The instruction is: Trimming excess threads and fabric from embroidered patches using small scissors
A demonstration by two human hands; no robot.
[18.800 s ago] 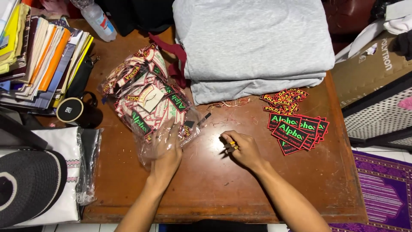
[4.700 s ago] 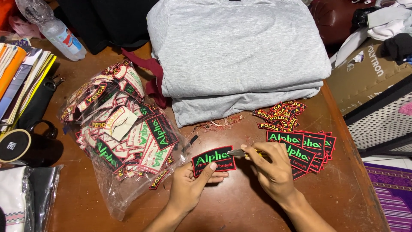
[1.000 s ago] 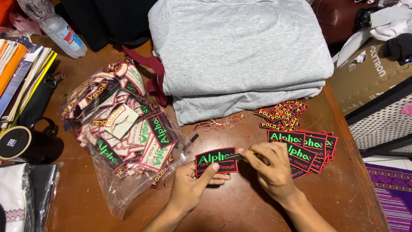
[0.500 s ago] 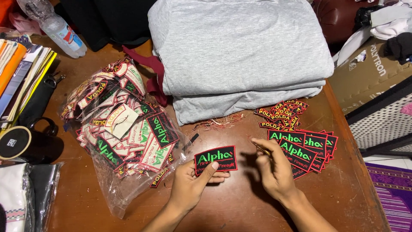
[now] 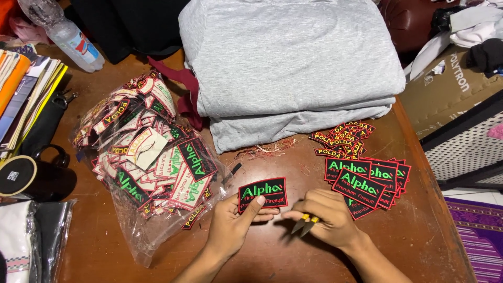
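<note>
My left hand [image 5: 234, 226] pinches a black rectangular embroidered patch [image 5: 263, 193] with a red border and green lettering, holding it just above the brown wooden table [image 5: 262, 257]. My right hand [image 5: 327, 220] is closed around small thread snips [image 5: 305, 224] with yellow on the handle, blades pointing down toward the table, close to the patch's lower right corner. To the right lies a fanned stack of matching patches [image 5: 367, 181]. Behind it sits a pile of smaller arched patches [image 5: 343, 140].
A clear plastic bag full of patches [image 5: 149, 167] lies at the left. Folded grey garments [image 5: 291, 68] fill the far middle, with cut thread scraps [image 5: 267, 152] in front. A black mug [image 5: 29, 178], stacked books [image 5: 23, 99] and a plastic bottle [image 5: 65, 36] are at the left. The table edge runs down the right.
My right hand has dropped from beside the patch stack to below the held patch, snips now pointing downward. My left hand keeps the patch in nearly the same place.
</note>
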